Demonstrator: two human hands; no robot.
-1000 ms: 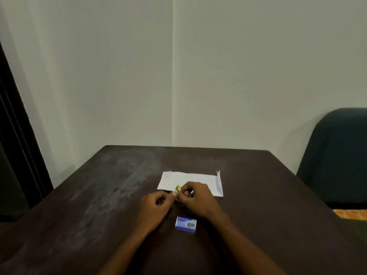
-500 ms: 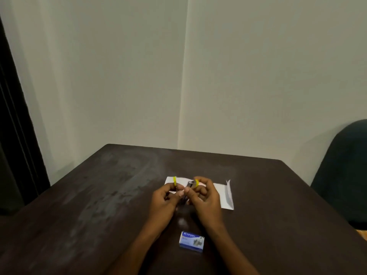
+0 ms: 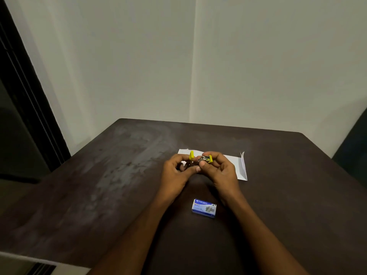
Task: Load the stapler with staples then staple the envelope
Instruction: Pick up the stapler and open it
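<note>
A small yellow and metal stapler (image 3: 206, 158) is held above the table between both hands, its two halves spread apart. My left hand (image 3: 175, 172) grips the yellow end on the left, and my right hand (image 3: 219, 168) grips the metal and yellow end on the right. Behind the hands a white envelope (image 3: 237, 165) lies flat on the dark table (image 3: 119, 175), its flap raised at the right end. A blue staple box (image 3: 204, 208) lies shut on the table between my forearms, closer to me.
The dark wooden table stands in a corner of pale walls. A dark chair (image 3: 355, 143) is at the right edge, and a dark door frame (image 3: 23, 96) runs down the left.
My hands have lifted the stapler off the envelope and pulled its two yellow ends apart. The camera has turned a little, so everything sits further right in view.
</note>
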